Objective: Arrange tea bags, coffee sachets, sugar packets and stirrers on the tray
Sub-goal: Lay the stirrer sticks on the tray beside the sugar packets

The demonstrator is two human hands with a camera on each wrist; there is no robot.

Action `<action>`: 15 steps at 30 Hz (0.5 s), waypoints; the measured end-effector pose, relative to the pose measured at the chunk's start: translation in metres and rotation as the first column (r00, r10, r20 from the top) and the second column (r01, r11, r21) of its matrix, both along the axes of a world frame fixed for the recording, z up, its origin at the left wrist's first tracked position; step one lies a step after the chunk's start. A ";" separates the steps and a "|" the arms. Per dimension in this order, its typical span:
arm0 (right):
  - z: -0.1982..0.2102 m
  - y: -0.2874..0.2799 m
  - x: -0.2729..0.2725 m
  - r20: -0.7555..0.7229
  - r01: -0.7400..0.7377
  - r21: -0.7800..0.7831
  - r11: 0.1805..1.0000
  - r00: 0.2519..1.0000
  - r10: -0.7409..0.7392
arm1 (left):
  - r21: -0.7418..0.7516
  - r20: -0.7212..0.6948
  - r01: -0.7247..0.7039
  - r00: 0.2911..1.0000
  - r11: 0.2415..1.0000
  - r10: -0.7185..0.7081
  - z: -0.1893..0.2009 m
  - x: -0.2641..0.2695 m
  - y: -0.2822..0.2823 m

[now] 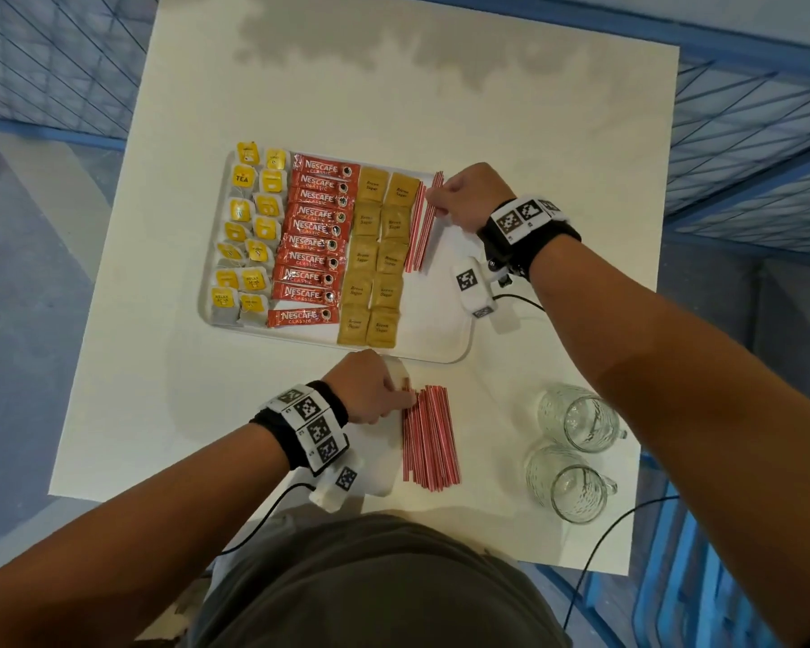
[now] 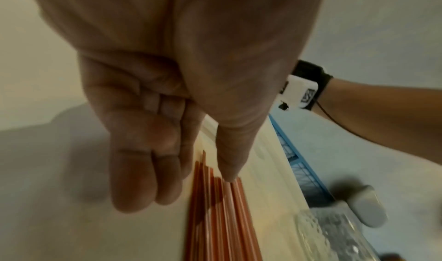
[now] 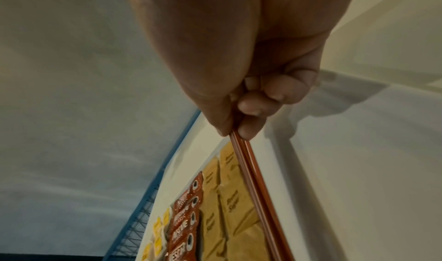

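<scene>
A white tray [image 1: 445, 353] sits on the white counter [image 1: 300, 86]. On its left side lie the yellow tea bags [image 1: 249, 236] in two rows. Next come the red coffee sachets [image 1: 314, 240], stacked in one row. Then the brown sugar packets [image 1: 375, 259] lie in two rows. Just right of them, a few red stirrers [image 1: 415, 236] lie on the tray.

The right hand [image 1: 468, 198] pinches more stirrers [image 3: 248, 163] between thumb and fingers [image 3: 248, 129], low over the tray's far right part.

Near the person, the left hand [image 1: 370, 390] touches a pile of stirrers [image 1: 429, 437] on the counter. Its thumb tip rests on them and its fingers [image 2: 134, 180] are curled.

Two glass mugs [image 1: 576, 456] stand to the right.
</scene>
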State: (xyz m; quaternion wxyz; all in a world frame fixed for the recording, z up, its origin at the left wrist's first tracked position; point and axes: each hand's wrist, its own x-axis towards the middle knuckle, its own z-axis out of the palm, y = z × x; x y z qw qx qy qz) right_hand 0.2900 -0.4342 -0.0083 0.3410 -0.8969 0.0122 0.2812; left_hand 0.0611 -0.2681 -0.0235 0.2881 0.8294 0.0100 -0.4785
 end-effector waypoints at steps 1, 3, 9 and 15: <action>-0.001 0.002 0.001 -0.004 -0.014 -0.024 1.000 1.000 0.014 | 0.019 -0.012 0.008 1.000 1.000 -0.008 0.000 0.000 -0.003; -0.006 0.005 0.004 -0.003 -0.033 -0.071 0.997 0.999 0.033 | 0.033 -0.008 0.022 1.000 0.999 -0.022 0.004 0.000 -0.011; -0.022 0.012 0.012 0.008 0.001 -0.114 0.994 1.000 0.000 | 0.121 0.084 0.128 0.987 0.984 -0.139 -0.001 -0.001 -0.026; -0.034 0.016 0.020 -0.002 -0.023 -0.206 0.978 1.000 0.023 | 0.103 0.123 0.089 0.987 0.991 -0.101 -0.005 -0.005 -0.028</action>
